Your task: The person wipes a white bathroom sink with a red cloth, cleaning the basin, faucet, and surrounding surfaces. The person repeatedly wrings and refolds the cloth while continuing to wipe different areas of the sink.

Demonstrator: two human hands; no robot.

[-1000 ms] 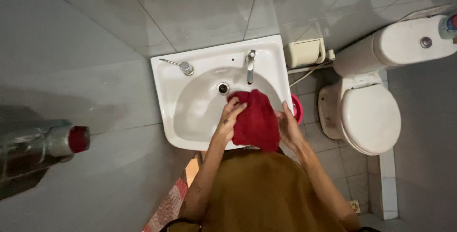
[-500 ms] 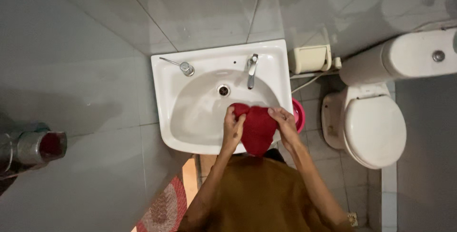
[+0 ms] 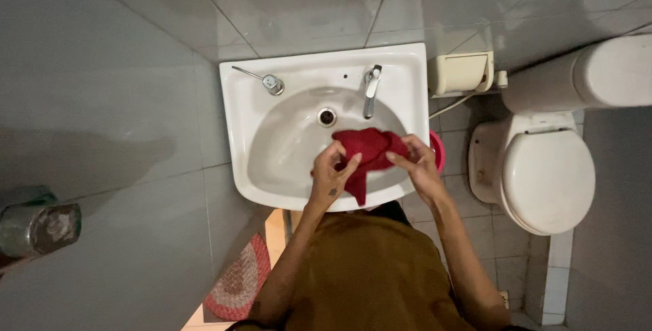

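The person stands at a white wall-hung washbasin (image 3: 239, 134) and holds a dark red cloth (image 3: 370, 149) over its bowl with both hands. The left hand (image 3: 331, 171) has its fingers curled and pinched on the cloth's left edge; the right hand (image 3: 415, 164) has its fingers closed on the right edge, so the cloth is bunched between them, with one corner hanging down toward the front rim of the basin. The cloth sits just below the chrome tap (image 3: 371, 90) and beside the drain (image 3: 327, 116), inside the bowl's outline rather than on the rim.

As a judgement, the handling of the cloth is in mid-course. It is gathered and gripped, which looks like wringing or folding over the basin, but it is neither laid down nor hung anywhere. No stream of water is visible from the tap, and whether the cloth is wet cannot be told from this view. The basin itself looks bare apart from the cloth.

A chrome soap dispenser (image 3: 272, 84) stands at the basin's back left corner, untouched. A pink bucket (image 3: 438, 149) peeks out just beside the right hand, below the basin. To the right are a beige paper holder (image 3: 462, 73) on the wall and a white toilet (image 3: 547, 175) with its lid down. A red round mat (image 3: 238, 280) lies on the floor at the left of the person.
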